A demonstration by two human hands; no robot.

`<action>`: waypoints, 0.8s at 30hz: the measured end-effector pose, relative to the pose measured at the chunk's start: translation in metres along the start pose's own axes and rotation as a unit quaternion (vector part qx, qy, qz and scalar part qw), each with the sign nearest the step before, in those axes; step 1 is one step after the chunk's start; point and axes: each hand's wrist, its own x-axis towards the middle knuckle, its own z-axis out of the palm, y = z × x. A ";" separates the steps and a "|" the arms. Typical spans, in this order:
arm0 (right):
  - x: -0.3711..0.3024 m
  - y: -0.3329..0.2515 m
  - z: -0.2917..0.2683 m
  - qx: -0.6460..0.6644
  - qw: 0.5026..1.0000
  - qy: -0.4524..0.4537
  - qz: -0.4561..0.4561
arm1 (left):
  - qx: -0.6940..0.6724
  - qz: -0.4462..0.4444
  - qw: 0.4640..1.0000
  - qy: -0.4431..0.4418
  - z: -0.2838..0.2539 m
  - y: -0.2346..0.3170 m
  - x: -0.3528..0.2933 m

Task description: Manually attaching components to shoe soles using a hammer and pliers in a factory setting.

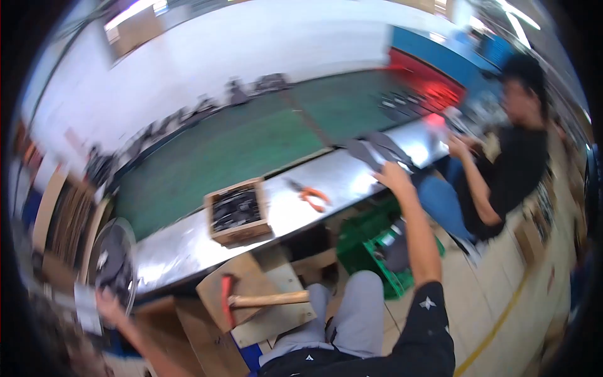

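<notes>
My right hand (pixel 397 178) reaches over the front edge of a metal-topped bench (pixel 289 220). Its fingers close on the near end of a dark grey, tongue-shaped flat piece (pixel 361 153); a similar grey piece (pixel 386 146) lies beside it. Far to the left, my left hand (pixel 110 306) is blurred, its fingers apart, next to a round clear-rimmed tub (pixel 130 251) of dark flat pieces. A white sheet or bag (pixel 88 308) is beside that hand. In front of my lap, a hammer (pixel 267 300) with a red head and wooden handle rests on a wooden board (pixel 242 283).
A wooden box (pixel 237 235) of small black parts and orange-handled pliers (pixel 309 193) sit on the bench. Behind runs a green belt surface (pixel 220 151). Green crates (pixel 370 251) stand below. At right, a co-worker (pixel 518 144) handles something near a red light. An open cardboard box (pixel 188 333) is lower left.
</notes>
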 end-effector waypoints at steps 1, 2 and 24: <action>-0.016 0.002 0.006 0.022 0.993 0.119 0.013 | -0.048 -0.063 0.996 -0.032 0.020 0.145 -0.031; -0.028 0.017 -0.013 0.039 0.992 0.054 0.105 | -0.040 0.060 0.996 0.056 0.048 0.263 -0.076; -0.232 -0.302 0.020 0.263 0.910 -0.177 -0.269 | -0.582 0.158 0.743 -0.290 -0.088 0.495 -0.185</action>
